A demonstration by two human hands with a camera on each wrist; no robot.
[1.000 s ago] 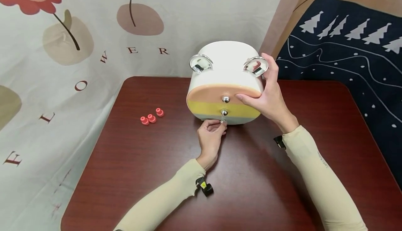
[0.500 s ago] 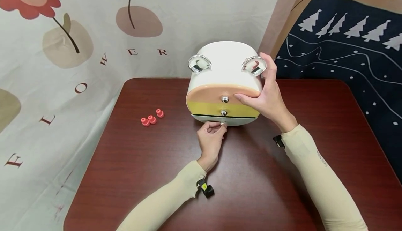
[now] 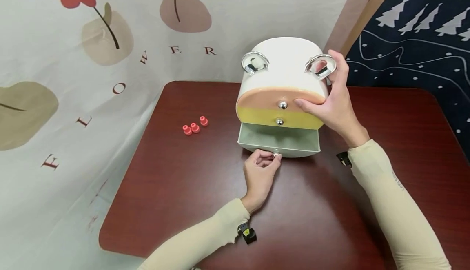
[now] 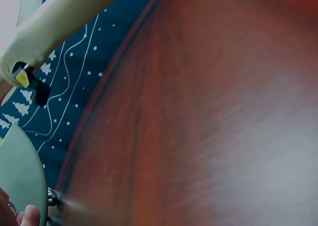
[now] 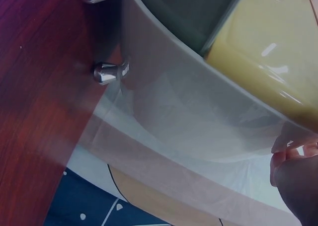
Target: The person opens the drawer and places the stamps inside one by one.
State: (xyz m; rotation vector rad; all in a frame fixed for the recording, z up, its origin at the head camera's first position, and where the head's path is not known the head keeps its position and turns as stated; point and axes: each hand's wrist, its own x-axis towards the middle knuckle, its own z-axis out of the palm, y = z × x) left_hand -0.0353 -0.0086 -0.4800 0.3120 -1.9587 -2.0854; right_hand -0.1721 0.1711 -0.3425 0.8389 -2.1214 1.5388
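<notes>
A small white drawer box (image 3: 282, 60) with two round silver ears stands on the table. Its fronts are orange, yellow and pale green, each with a silver knob. The bottom green drawer (image 3: 301, 153) is pulled out, and its visible inside is bare. My left hand (image 3: 259, 177) pinches the green drawer's knob (image 3: 276, 155) between thumb and fingers. My right hand (image 3: 339, 107) grips the box's right side, thumb on the orange front and fingers by the right ear. In the right wrist view, part of that hand (image 5: 298, 181) touches the box's side wall (image 5: 189, 102).
Three small red knobbed pieces (image 3: 195, 128) sit on the dark red wooden table (image 3: 176, 176), left of the box. Behind the table hangs a pale flower-printed cloth (image 3: 235, 25), with a navy tree-patterned cloth (image 3: 411, 54) to the right.
My left hand has drawn the green drawer from closed to well out, toward me. The right hand keeps its grip on the box. The head view has shifted slightly.
</notes>
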